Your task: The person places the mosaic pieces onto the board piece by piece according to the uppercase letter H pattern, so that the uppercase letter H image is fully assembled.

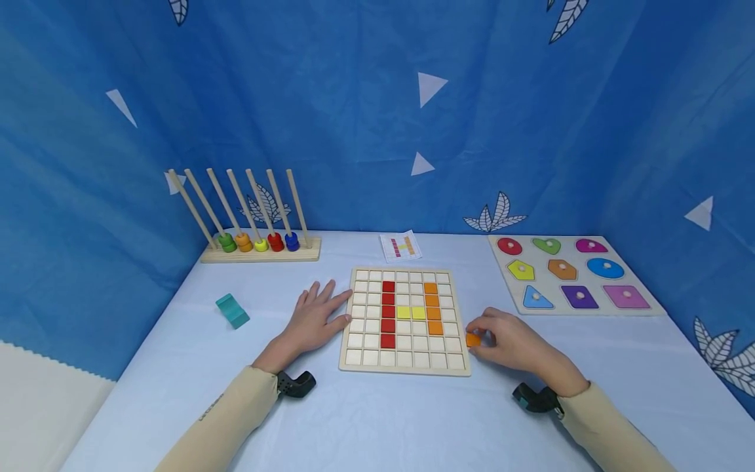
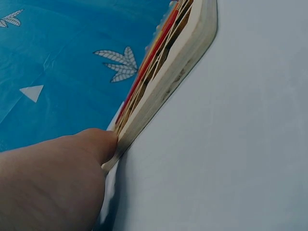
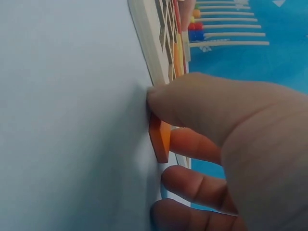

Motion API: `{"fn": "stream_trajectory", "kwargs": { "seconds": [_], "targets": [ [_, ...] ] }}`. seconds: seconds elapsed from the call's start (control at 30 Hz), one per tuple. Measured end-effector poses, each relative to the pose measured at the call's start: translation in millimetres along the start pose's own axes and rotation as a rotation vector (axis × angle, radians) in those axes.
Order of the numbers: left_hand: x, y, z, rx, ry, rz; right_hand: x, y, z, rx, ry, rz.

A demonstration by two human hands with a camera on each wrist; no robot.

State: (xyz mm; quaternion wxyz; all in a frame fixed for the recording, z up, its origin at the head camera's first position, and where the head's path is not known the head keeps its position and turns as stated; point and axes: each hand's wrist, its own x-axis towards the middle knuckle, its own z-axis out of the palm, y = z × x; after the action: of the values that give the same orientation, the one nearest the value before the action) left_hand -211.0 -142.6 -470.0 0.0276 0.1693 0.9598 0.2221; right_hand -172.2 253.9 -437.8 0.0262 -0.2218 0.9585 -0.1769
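A wooden grid board [image 1: 407,372] lies on the table with a column of red tiles [image 1: 387,326], two yellow tiles [image 1: 418,313] and a column of orange tiles [image 1: 433,313] set in its squares. My left hand [image 1: 315,321] is spread flat beside the board; its thumb and index finger touch the left edge. In the left wrist view the thumb [image 2: 103,144] meets the board's wooden side. At the board's right edge, low down, my right hand [image 1: 510,339] pinches a loose orange square tile [image 3: 160,137] between thumb and fingers, close over the tablecloth.
A pattern card [image 1: 401,247] lies behind the board. At the back left stands a peg rack [image 1: 259,255] with coloured rings, and on the right lies a knobbed shape puzzle [image 1: 575,275]. Teal pieces [image 1: 232,311] sit left of my left hand. Blue cloth hangs behind.
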Motion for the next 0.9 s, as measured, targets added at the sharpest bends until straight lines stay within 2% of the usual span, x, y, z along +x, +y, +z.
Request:
{"fn": "stream_trajectory", "kwargs": {
  "seconds": [0.9],
  "targets": [
    [-1.8, 1.8, -0.3, -0.004, 0.010, 0.001, 0.1, 2.4, 4.1, -0.017, 0.024, 0.000]
  ]
}}
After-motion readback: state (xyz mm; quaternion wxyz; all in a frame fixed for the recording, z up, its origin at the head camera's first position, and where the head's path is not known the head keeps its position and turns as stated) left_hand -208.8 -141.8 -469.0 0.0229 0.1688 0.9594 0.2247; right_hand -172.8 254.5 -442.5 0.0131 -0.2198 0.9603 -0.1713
